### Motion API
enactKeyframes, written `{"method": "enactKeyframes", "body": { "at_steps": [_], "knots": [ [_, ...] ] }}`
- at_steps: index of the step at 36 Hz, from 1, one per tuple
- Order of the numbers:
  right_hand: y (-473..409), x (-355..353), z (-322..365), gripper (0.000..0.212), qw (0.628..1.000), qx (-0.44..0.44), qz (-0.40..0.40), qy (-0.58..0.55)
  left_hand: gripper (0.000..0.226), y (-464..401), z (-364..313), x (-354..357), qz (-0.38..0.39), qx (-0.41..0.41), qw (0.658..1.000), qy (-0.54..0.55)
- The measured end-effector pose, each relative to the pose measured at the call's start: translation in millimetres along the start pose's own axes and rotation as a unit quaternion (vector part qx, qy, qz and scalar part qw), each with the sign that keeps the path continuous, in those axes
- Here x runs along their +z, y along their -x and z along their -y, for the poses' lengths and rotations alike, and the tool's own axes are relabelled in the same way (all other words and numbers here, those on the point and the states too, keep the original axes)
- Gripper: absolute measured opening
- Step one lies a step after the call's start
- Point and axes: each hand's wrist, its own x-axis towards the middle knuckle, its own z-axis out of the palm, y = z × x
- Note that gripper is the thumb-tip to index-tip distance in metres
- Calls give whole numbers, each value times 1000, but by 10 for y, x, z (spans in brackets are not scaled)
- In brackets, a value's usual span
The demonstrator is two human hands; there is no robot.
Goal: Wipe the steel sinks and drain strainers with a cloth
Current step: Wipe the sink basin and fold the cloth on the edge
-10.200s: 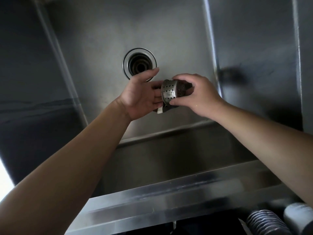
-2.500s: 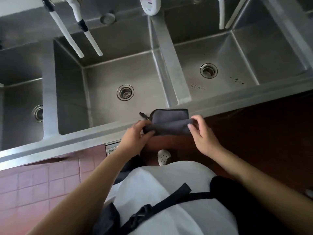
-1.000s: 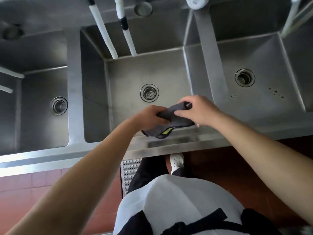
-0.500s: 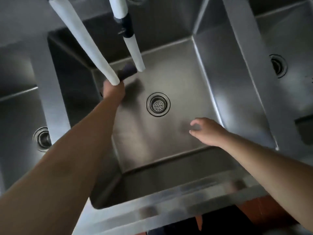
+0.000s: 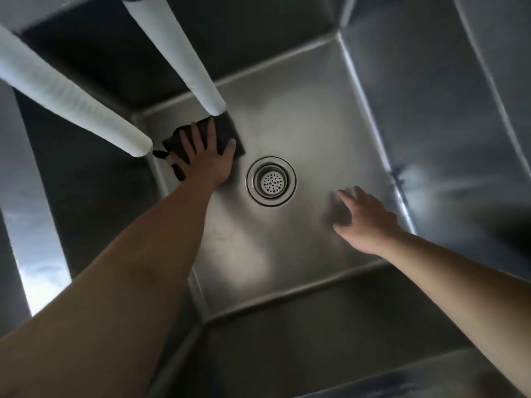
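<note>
Steel sink floor (image 5: pixel 301 254), head view: my left hand (image 5: pixel 205 158) presses the dark cloth (image 5: pixel 228 130) flat with fingers spread, at the far-left corner beside the drain strainer (image 5: pixel 271 180). My right hand (image 5: pixel 366 222) hovers open and holds nothing. Risk: the two white hoses (image 5: pixel 184 53) hang just over the cloth; a forward stroke could knock them. Loose cloth edges may bunch and skip the corner.

no readable text, label or number shows anywhere.
</note>
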Motion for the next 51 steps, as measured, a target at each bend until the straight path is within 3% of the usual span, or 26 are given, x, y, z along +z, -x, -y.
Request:
{"method": "enactKeyframes", "body": {
  "at_steps": [6,13,18,20,26,34,37,40,44,47,51],
  "knots": [
    [89,-3,-57,77,999,-34,14,-5,78,650,289,445,-9,52,997,-50],
    [134,-151,-39,75,999,-45,11,-11,80,1977,776,1168,58,143,980,-124],
    [143,-184,-52,76,999,-43,23,-4,77,1991,855,1209,64,141,980,-122],
    [136,-220,-45,75,997,-69,11,26,77,1830,797,1104,42,111,989,-88],
    [203,-485,-8,69,990,-130,-41,31,73,580,211,441,-57,-88,994,32],
    [469,-715,47,60,979,-176,-102,-31,81,-553,-885,-16,-95,-170,969,151],
    [545,-855,-33,56,959,-234,-158,-22,81,-547,-1418,129,-92,-91,984,119],
    [683,-1004,-140,51,916,-296,-259,-79,76,-225,-1931,454,-74,52,996,11],
    [920,-1180,-258,42,857,-344,-367,-109,69,680,-2172,927,-57,219,969,-102],
    [1066,-1343,-376,37,858,-312,-404,-61,65,1332,-2037,1210,-25,300,947,-109],
    [986,-1572,-622,50,902,-220,-364,75,69,1511,-1909,1321,16,294,947,-125]
  ]
}}
